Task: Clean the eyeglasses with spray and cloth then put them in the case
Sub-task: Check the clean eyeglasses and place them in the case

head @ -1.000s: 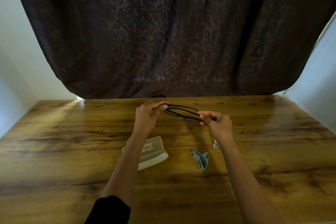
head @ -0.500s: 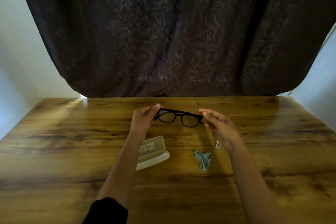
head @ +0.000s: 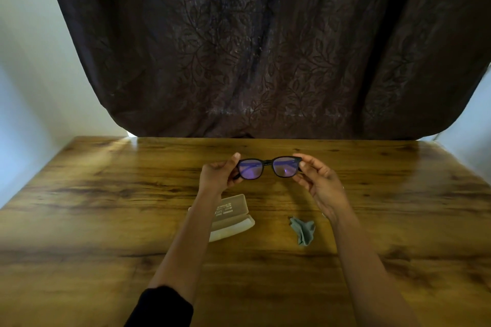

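Note:
Black-framed eyeglasses (head: 269,168) are held up above the wooden table, lenses facing me with a purple sheen. My left hand (head: 216,175) pinches the frame's left end and my right hand (head: 320,180) pinches its right end. Below my left forearm lies an open beige glasses case (head: 233,216), partly covered by the arm. A crumpled grey-green cloth (head: 303,229) lies on the table to the case's right. The spray bottle is hidden behind my right wrist.
The wooden table (head: 106,220) stretches wide on both sides. A dark leaf-patterned curtain (head: 252,48) hangs behind its far edge, with pale walls to the left and right.
The glasses have been tilted from lying flat edge-on to upright with the lenses facing me. Both hands rose slightly and stayed on the frame's ends.

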`<state>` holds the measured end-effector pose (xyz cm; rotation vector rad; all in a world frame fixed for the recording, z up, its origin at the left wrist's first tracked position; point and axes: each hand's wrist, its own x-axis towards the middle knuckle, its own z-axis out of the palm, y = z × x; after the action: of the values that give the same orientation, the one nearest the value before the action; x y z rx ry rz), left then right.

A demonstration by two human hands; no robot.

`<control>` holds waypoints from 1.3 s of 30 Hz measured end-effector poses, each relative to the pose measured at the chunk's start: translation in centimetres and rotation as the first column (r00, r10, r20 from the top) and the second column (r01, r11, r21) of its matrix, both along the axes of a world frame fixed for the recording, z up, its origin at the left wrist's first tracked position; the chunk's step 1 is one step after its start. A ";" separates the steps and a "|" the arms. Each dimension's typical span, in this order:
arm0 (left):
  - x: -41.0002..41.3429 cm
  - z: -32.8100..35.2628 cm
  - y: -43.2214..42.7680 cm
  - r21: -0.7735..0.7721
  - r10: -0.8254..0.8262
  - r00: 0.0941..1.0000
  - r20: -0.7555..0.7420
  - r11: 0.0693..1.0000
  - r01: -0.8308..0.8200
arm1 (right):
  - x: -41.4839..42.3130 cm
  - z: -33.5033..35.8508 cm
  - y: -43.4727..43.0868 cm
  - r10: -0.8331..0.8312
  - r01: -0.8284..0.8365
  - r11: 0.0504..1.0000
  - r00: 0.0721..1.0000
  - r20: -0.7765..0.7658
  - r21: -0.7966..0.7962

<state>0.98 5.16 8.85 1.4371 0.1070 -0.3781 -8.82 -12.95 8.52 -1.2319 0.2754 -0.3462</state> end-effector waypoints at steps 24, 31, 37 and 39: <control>0.0 -0.6 1.8 0.044 0.017 0.999 -0.031 0.999 -0.016 | 0.6 -1.1 0.4 0.051 -0.045 0.998 0.993 -0.108 0.051; 1.1 -2.9 4.1 0.270 0.128 0.987 0.099 0.951 -0.151 | 0.6 -1.7 0.3 -0.040 0.057 0.990 0.991 -0.131 0.128; 1.7 -6.2 6.8 0.594 0.208 0.965 0.158 0.761 -0.261 | 0.6 -2.7 0.9 -0.058 0.086 0.983 0.984 -0.169 0.163; 1.8 -7.6 7.6 0.597 0.226 0.969 0.102 0.765 -0.241 | 0.6 -3.2 1.1 -0.056 0.089 0.982 0.980 -0.189 0.169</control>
<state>2.79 12.81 1.26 2.0401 0.4173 -0.1127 -8.23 -11.81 5.35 -1.0810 0.5014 -0.2650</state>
